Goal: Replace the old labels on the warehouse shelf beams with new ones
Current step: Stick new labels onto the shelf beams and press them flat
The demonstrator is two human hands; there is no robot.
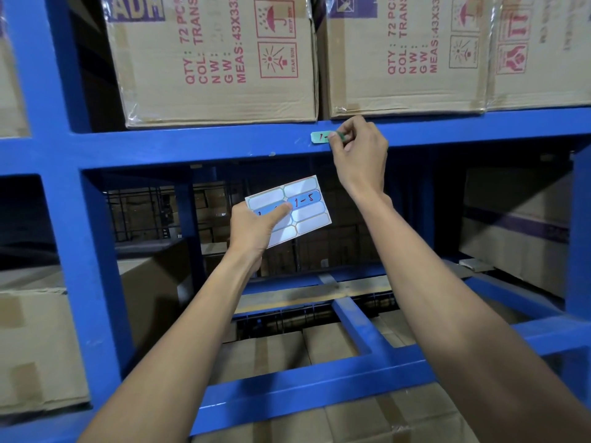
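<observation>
A small green label (319,137) with red writing sticks on the front of the blue shelf beam (192,145). My right hand (359,148) pinches the label's right end, which is curled off the beam. My left hand (256,231) holds a white label sheet (303,212) below the beam, thumb pressed on its face. The sheet carries two blue labels written in red, one reading "1-2", and several blank spots.
Cardboard boxes (217,59) stand on the shelf just above the beam, another (406,52) right over my right hand. A blue upright (48,155) rises at the left. More boxes (41,346) fill the lower shelves, with blue cross bars (358,330) below.
</observation>
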